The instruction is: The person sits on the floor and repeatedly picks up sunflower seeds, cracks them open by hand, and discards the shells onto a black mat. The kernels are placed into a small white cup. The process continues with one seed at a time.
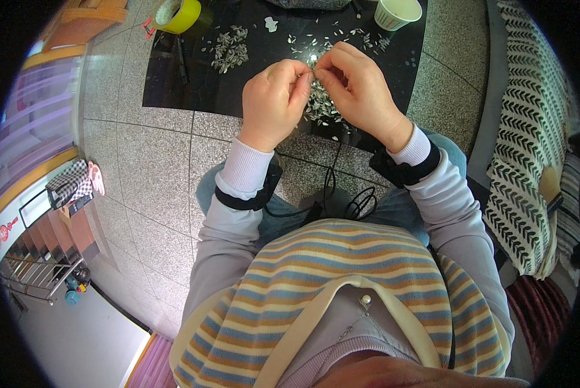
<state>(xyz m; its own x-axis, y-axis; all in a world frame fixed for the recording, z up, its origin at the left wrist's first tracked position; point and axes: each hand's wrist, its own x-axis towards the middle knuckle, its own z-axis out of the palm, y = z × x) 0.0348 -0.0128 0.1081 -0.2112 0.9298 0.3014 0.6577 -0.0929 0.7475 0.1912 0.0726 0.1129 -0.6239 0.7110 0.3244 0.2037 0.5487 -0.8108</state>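
Observation:
My left hand (270,99) and my right hand (360,85) meet above a glossy black tabletop (212,97). Thumb and forefinger of each are pinched together, tip to tip, around a tiny sunflower seed that the fingertips mostly hide. Below and between the hands lies a loose spread of sunflower seeds (323,107), partly covered by my right hand. More are scattered beyond it toward the far right. Left of my left hand is a separate, greyer heap of seeds or shells (231,48); which of the two I cannot tell.
A paper cup (399,13) stands at the far right, a yellow tape roll (181,17) at the far left. Near them lie a white scrap (271,24) and a thin black stick-like object (181,60). Black cable (362,202) loops by my lap. A patterned sofa cover (527,121) borders the right.

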